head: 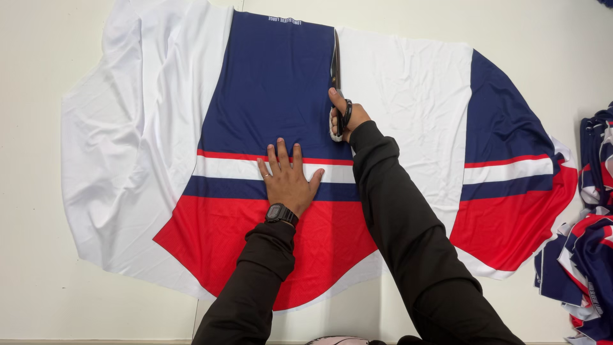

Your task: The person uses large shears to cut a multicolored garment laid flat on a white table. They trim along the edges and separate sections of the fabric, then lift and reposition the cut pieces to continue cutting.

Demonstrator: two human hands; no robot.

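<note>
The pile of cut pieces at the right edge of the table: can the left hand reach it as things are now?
Probably not easily. The left hand lies flat on the printed fabric, and the right arm, holding the scissors, stretches between it and the pile.

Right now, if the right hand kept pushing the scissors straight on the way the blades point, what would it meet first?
Only more fabric: the right hand aims the scissors up the seam between the navy panel and the white panel. Past the cloth's far edge lies bare table, as far as this view shows.
</note>
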